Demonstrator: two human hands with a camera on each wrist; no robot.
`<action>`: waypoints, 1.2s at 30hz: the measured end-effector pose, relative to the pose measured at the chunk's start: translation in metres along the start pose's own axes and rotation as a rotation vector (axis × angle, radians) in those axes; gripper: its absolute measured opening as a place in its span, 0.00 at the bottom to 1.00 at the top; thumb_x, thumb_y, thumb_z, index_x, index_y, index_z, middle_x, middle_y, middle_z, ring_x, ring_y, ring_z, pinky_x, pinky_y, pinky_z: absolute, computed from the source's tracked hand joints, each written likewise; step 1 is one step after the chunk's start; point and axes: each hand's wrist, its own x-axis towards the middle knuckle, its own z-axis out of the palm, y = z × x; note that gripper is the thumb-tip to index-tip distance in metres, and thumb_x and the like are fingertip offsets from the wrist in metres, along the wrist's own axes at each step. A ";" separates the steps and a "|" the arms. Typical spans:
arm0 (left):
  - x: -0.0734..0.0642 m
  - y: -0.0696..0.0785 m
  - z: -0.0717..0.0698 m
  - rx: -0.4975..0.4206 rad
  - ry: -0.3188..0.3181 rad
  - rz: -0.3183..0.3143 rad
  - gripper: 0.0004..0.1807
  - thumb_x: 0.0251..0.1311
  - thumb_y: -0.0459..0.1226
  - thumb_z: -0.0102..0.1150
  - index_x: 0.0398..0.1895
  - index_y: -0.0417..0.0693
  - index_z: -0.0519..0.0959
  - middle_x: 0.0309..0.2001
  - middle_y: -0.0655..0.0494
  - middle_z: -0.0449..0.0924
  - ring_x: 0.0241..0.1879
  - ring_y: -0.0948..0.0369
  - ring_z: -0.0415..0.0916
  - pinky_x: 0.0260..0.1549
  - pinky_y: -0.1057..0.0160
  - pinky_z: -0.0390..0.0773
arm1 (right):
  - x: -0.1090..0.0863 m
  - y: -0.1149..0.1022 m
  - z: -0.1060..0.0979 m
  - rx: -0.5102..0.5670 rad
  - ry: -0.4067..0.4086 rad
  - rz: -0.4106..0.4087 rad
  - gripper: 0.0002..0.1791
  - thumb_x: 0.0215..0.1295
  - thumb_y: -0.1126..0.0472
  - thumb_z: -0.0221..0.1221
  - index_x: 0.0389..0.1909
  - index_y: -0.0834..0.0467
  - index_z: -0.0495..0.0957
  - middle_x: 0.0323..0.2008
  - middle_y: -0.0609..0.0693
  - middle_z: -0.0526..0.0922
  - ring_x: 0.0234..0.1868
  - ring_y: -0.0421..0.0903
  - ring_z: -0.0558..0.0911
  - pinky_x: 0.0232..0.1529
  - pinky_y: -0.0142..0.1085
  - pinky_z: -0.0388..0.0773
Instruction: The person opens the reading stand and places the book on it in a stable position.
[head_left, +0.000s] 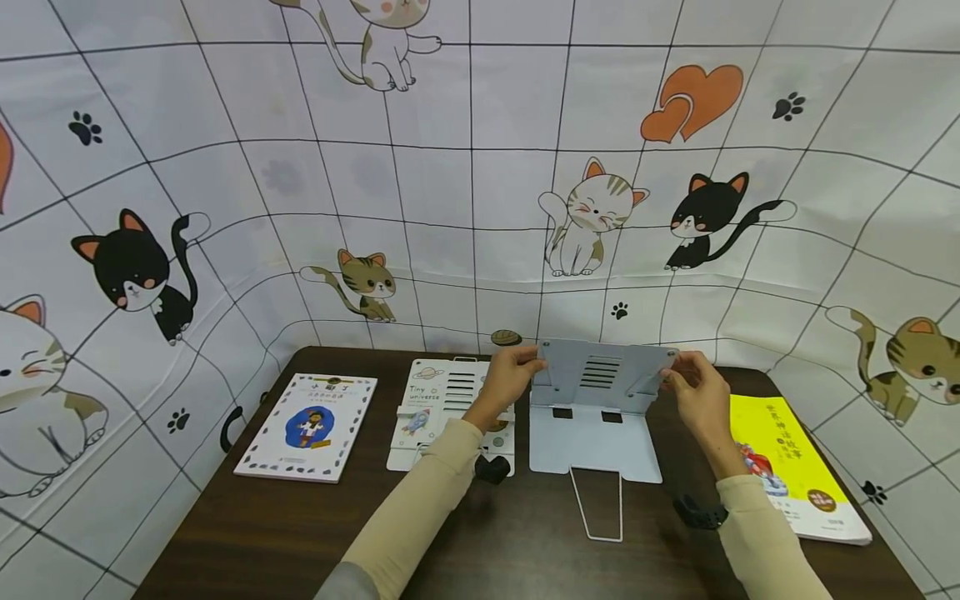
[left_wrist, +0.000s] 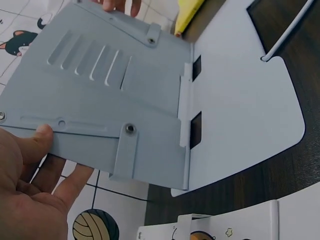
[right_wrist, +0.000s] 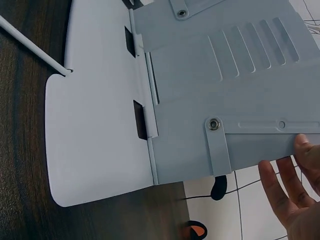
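A grey-white metal book stand [head_left: 600, 375] stands unfolded on the table, its slotted panel raised at an angle from a flat white plate [head_left: 592, 446]. My left hand [head_left: 506, 379] pinches the panel's left edge near the top, thumb on the near face, as the left wrist view also shows. On the opposite edge, my right hand [head_left: 699, 396] grips the panel between thumb and fingers. Small riveted arms [left_wrist: 129, 145] and a hinge join [right_wrist: 148, 100] show up close. A white wire loop [head_left: 622, 517] sticks out from the flat plate toward me.
A second stand [head_left: 431, 400], printed "Tiny universe", lies left of this one, partly behind my left arm. Farther left is a white book [head_left: 303, 429]; a yellow book [head_left: 780, 433] lies at the right. A cat-patterned cloth [head_left: 472, 183] hangs behind the dark table [head_left: 247, 533].
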 end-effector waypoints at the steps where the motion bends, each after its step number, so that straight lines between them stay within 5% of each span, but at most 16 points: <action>1: 0.001 -0.001 0.000 0.003 0.001 -0.002 0.25 0.76 0.38 0.62 0.71 0.36 0.77 0.67 0.39 0.82 0.66 0.45 0.81 0.65 0.48 0.81 | 0.000 0.000 0.000 0.001 0.005 0.004 0.13 0.71 0.73 0.65 0.54 0.69 0.79 0.44 0.53 0.86 0.37 0.19 0.80 0.40 0.23 0.85; 6: 0.005 -0.003 0.002 -0.009 0.007 -0.016 0.24 0.76 0.39 0.63 0.70 0.37 0.78 0.65 0.40 0.83 0.66 0.46 0.81 0.65 0.48 0.81 | 0.001 0.001 0.001 0.003 0.028 0.003 0.12 0.70 0.73 0.66 0.52 0.69 0.79 0.41 0.45 0.85 0.35 0.19 0.81 0.38 0.22 0.85; 14: 0.005 -0.004 0.003 -0.014 0.036 -0.029 0.24 0.75 0.39 0.65 0.69 0.37 0.79 0.66 0.40 0.83 0.66 0.46 0.81 0.65 0.49 0.82 | 0.005 0.002 0.004 -0.018 0.028 0.008 0.13 0.72 0.72 0.65 0.55 0.69 0.79 0.48 0.65 0.86 0.35 0.17 0.78 0.39 0.20 0.84; 28: 0.003 -0.004 0.005 -0.023 0.032 -0.021 0.24 0.75 0.37 0.64 0.70 0.39 0.79 0.66 0.41 0.82 0.67 0.47 0.80 0.65 0.49 0.82 | -0.009 -0.009 -0.005 -0.090 -0.018 0.062 0.19 0.77 0.62 0.63 0.61 0.67 0.73 0.53 0.65 0.84 0.35 0.15 0.74 0.36 0.13 0.74; 31: 0.003 -0.004 0.005 -0.027 0.030 -0.023 0.24 0.75 0.38 0.64 0.70 0.38 0.79 0.67 0.40 0.82 0.67 0.47 0.80 0.65 0.50 0.81 | -0.024 -0.012 -0.009 -0.135 -0.081 0.059 0.17 0.77 0.61 0.63 0.57 0.67 0.75 0.49 0.65 0.86 0.32 0.20 0.77 0.34 0.17 0.76; 36: 0.004 -0.003 0.006 -0.023 0.035 -0.029 0.24 0.75 0.38 0.64 0.70 0.38 0.78 0.66 0.40 0.82 0.67 0.46 0.81 0.65 0.49 0.81 | -0.057 -0.018 -0.013 -0.161 -0.375 -0.056 0.04 0.73 0.65 0.66 0.45 0.61 0.82 0.33 0.56 0.88 0.27 0.35 0.82 0.30 0.28 0.81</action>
